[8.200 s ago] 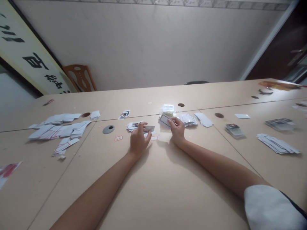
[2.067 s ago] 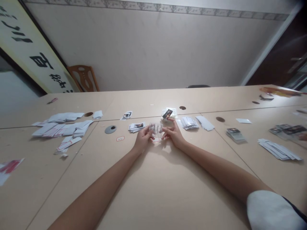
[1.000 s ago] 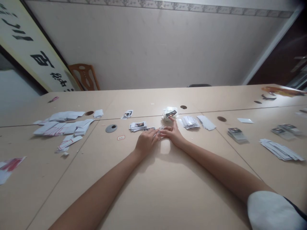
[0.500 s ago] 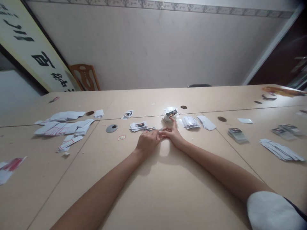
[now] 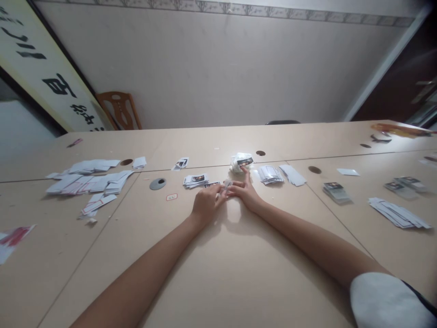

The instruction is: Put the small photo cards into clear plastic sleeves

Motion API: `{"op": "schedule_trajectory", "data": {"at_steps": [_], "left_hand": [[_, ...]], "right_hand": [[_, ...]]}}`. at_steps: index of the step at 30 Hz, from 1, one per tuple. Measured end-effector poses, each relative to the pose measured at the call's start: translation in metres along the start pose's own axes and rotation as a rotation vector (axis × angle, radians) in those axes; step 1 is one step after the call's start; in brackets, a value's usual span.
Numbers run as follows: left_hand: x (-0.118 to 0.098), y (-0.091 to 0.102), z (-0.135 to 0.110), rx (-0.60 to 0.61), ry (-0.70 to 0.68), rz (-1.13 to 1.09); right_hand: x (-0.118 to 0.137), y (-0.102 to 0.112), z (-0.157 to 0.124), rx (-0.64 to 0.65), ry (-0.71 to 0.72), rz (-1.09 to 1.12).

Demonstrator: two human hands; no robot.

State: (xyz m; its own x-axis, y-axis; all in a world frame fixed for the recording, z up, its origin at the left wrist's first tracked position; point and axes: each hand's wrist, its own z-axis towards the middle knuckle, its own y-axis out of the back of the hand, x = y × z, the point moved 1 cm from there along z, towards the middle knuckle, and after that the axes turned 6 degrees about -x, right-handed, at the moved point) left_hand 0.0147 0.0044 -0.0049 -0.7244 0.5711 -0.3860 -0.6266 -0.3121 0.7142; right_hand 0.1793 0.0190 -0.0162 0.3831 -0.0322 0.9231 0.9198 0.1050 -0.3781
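My left hand (image 5: 205,202) and my right hand (image 5: 248,195) meet over the middle of the table, fingertips together. Between them is a small clear plastic piece (image 5: 227,183), perhaps a sleeve; its shape is mostly hidden. Both hands pinch it, while my right index finger points up toward a crumpled heap of clear plastic (image 5: 236,165) with a dark printed card (image 5: 245,161) on it. Beside my left fingers lies another dark card (image 5: 212,184), partly covered by the hand. Just behind is a stack of picture cards (image 5: 195,181).
White cards (image 5: 270,175) and paper strips (image 5: 292,175) lie right of my hands. Farther right are sleeved card stacks (image 5: 336,193) and long white strips (image 5: 398,212). White papers (image 5: 88,181) spread at left. A small red-framed label (image 5: 172,197) lies near a grey cable grommet (image 5: 157,184).
My left hand has shifted and turned slightly, its fingers rising. The clear plastic between the fingertips now shows more plainly. My right hand stays nearly in place.
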Motion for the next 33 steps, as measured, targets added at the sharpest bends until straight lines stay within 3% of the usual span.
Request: {"op": "schedule_trajectory", "data": {"at_steps": [13, 18, 24, 33], "left_hand": [[0.001, 0.006, 0.004, -0.072, 0.125, -0.251], [0.006, 0.009, 0.004, -0.193, 0.192, -0.260], [0.020, 0.006, 0.004, -0.360, 0.341, -0.429], [0.014, 0.005, 0.001, -0.289, 0.302, -0.435]], "right_hand": [[0.000, 0.001, 0.001, 0.047, -0.007, 0.085], [0.000, 0.003, 0.001, 0.020, 0.022, 0.073], [0.000, 0.005, 0.002, -0.011, 0.096, 0.026], [-0.003, 0.008, 0.007, -0.083, 0.110, 0.004]]}}
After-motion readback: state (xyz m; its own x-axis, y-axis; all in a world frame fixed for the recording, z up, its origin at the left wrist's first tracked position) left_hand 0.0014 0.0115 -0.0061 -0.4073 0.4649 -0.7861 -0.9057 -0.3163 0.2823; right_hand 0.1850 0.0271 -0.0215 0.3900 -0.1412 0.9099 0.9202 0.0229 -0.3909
